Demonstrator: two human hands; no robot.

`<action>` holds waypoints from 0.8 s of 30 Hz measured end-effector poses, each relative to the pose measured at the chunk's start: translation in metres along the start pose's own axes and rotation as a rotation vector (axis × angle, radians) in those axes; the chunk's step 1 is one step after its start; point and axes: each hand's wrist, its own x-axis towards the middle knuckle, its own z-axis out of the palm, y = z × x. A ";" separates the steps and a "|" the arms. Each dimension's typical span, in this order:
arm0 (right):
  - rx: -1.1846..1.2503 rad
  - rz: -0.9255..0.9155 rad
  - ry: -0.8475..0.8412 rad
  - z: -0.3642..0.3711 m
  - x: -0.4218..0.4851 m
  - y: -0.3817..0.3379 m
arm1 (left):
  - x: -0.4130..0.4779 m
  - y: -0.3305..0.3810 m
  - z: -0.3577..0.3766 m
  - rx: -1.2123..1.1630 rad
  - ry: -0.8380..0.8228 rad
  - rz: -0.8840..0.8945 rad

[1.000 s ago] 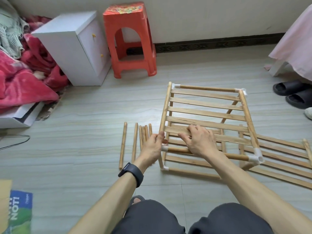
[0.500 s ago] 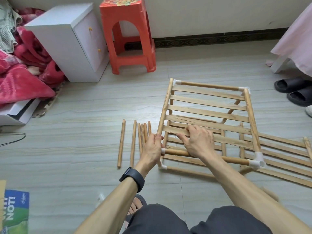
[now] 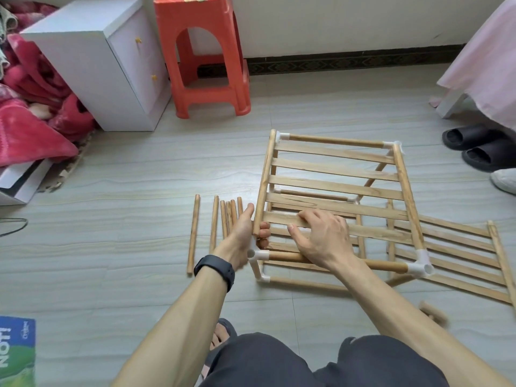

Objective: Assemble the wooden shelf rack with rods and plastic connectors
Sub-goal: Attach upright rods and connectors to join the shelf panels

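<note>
A: Two hands on the rack (image 3: 335, 140), centre of frame. What moved?

B: Little. Left hand (image 3: 243, 233) has slid up from the connector (image 3: 258, 255) at lower centre. It now wraps the lower end of the rail (image 3: 265, 174), thumb one side, fingertips the other. Right hand (image 3: 324, 241) stays hooked over a slat (image 3: 377, 233), thumb beneath, wrist across the front rod (image 3: 391, 266).

A: Rail seated?

B: No. Its end hangs just above the connector, socket mouth showing open. Judged: that corner is unjoined; the rail wants lining up and pressing down.

A: Spares?

B: Six or so loose rods (image 3: 215, 219) left of the left hand, a second panel (image 3: 501, 255) flat at right. More tiers to build, roughly midway
</note>
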 end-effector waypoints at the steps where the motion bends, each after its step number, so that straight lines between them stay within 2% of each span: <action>1: -0.014 -0.021 0.024 -0.001 -0.003 0.001 | -0.001 -0.002 0.004 0.055 0.010 -0.007; 8: -0.150 -0.295 0.171 -0.005 -0.041 -0.003 | -0.002 -0.017 0.030 0.009 0.026 0.068; 12: -0.207 -0.244 0.119 -0.003 -0.062 0.009 | 0.001 -0.037 0.053 0.026 -0.062 0.137; 17: -0.165 -0.359 0.162 -0.023 -0.070 0.045 | -0.008 -0.036 0.032 0.690 -0.166 0.287; 19: -0.169 -0.391 0.136 -0.030 -0.070 0.058 | -0.012 -0.024 0.030 0.952 -0.029 0.433; 21: -0.190 -0.408 0.112 -0.036 -0.067 0.068 | -0.014 -0.015 0.034 1.235 0.193 0.762; 22: -0.198 -0.421 0.119 -0.038 -0.065 0.071 | -0.016 -0.010 0.039 1.390 0.225 0.972; 24: -0.217 -0.458 0.141 -0.041 -0.061 0.074 | -0.019 -0.003 0.050 1.732 0.092 1.300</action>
